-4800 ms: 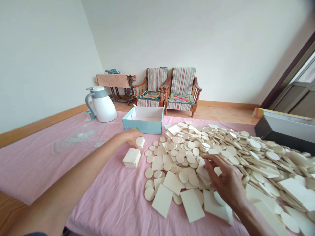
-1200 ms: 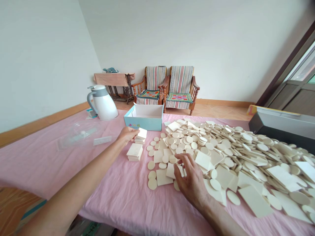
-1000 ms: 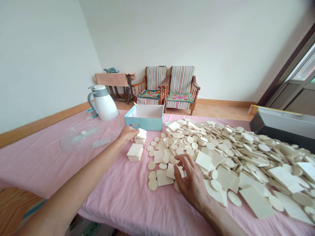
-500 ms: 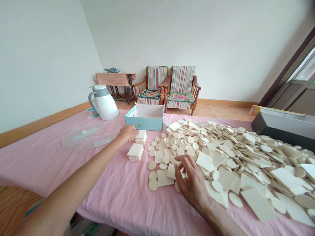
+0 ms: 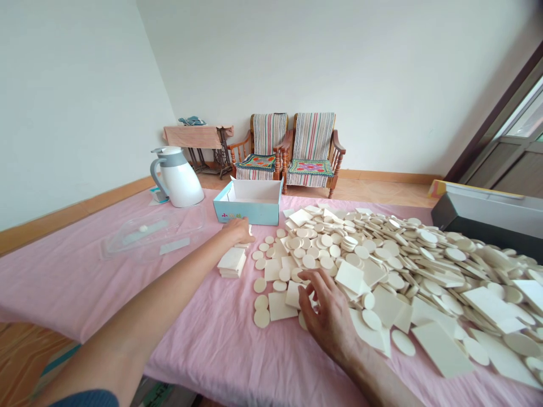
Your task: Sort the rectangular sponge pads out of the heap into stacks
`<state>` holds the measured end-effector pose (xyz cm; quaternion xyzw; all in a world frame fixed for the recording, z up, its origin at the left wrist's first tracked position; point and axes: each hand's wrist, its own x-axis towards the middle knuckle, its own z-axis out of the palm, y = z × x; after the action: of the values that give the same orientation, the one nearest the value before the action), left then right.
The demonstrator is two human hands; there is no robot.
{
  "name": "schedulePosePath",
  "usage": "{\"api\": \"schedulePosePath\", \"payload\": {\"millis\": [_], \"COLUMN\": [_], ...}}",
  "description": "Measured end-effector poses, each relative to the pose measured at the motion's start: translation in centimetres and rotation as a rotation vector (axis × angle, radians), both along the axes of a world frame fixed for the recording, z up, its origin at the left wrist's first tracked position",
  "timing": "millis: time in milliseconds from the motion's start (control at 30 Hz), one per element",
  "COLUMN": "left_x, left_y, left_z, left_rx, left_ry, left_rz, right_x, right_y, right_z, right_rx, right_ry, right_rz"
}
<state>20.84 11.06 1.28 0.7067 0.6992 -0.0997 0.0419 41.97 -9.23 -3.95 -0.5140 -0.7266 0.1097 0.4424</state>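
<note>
A wide heap of cream round and square pieces (image 5: 407,254) covers the right half of the pink cloth (image 5: 85,277). My left hand (image 5: 240,229) reaches far forward and curls down over a small stack of square pieces just in front of the light blue box (image 5: 250,210); the stack is almost hidden under it. A second stack of squares (image 5: 231,262) lies just nearer, untouched. My right hand (image 5: 328,311) rests with fingers spread on the loose pieces at the heap's near left edge, fingertips on a square piece (image 5: 293,294).
A white jug (image 5: 177,176) stands at the far left, with a clear plastic lid (image 5: 148,234) lying in front of it. A dark grey box (image 5: 487,221) sits at the far right. Two striped wooden chairs (image 5: 292,150) stand against the back wall.
My left hand slid right from beside the small stack to on top of it, hiding it. My right hand's fingers shifted slightly over the loose pieces. Earlier it worked farther right in the heap.
</note>
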Motion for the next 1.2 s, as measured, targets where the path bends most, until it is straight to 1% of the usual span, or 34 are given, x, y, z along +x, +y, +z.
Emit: {"api": "schedulePosePath", "payload": {"millis": [133,267,467,567,633,700,767,833,900,933,967,1033,1100,1200], "left_x": [0.0,-0.2,-0.3,-0.3,-0.3,-0.2,0.0,0.2,0.3,0.3,0.4,0.6,1.0,1.8], "left_y": [0.1,0.0,-0.2,-0.8,-1.8,-3.5,-5.6,-8.1,-10.6,-11.9,-13.0,-15.0,-16.4,-17.6], "left_z": [-0.3,-0.3,0.1,0.7,1.4,2.3,3.1,3.5,3.2,2.8,2.2,0.9,-0.5,-2.2], "left_rx": [-0.043,-0.052,-0.034,0.015,0.092,0.192,0.276,0.302,0.293,0.283,0.269,0.21,0.16,0.17], "left_ry": [0.008,0.0,-0.014,-0.027,-0.045,-0.075,-0.123,-0.199,-0.353,-0.427,-0.478,-0.517,-0.51,-0.476], "left_rz": [0.002,-0.015,-0.017,-0.027,-0.054,-0.124,-0.241,-0.385,-0.566,-0.637,-0.677,-0.705,-0.695,-0.66], "right_x": [0.0,0.1,0.4,0.3,0.4,1.0,2.2,4.0,6.1,7.0,7.8,8.9,9.3,9.3], "right_y": [-0.1,-0.3,0.0,0.0,-0.1,-0.2,-0.2,0.1,0.4,0.6,0.8,1.0,1.0,1.0], "right_z": [0.2,0.4,0.4,0.4,0.7,1.3,2.1,2.8,3.0,2.9,2.6,2.1,1.5,1.2], "right_rx": [-0.005,0.004,0.006,0.011,0.015,0.026,0.048,0.073,0.079,0.068,0.05,0.009,-0.015,-0.019], "right_ry": [0.008,0.007,-0.002,-0.005,0.007,0.013,-0.023,-0.137,-0.31,-0.392,-0.461,-0.542,-0.566,-0.552], "right_rz": [-0.002,0.0,-0.011,-0.027,-0.045,-0.078,-0.134,-0.207,-0.268,-0.287,-0.3,-0.312,-0.319,-0.324]}}
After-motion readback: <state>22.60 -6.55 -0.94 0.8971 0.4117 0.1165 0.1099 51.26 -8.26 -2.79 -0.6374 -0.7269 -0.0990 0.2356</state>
